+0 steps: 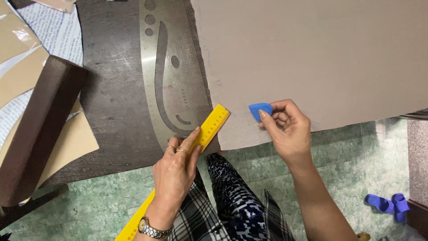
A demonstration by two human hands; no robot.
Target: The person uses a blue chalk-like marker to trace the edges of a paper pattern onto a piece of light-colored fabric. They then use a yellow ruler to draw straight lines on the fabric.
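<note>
My left hand (176,163) holds a yellow ruler (213,125) near its far end, fingers wrapped over it; the ruler's tip rests at the edge of a large beige fabric (312,58) spread on the dark table (111,98). My right hand (287,125) pinches a blue piece of tailor's chalk (258,109), its point touching the fabric near the front edge, just right of the ruler's tip. A clear curved template (167,76) lies on the table under the fabric's left edge.
Beige paper pattern pieces (73,140) and newsprint (58,31) lie at the left, with a dark brown bar (38,129) across them. Green tiled floor (356,151) shows below the table edge, with blue sandals (388,205) at right.
</note>
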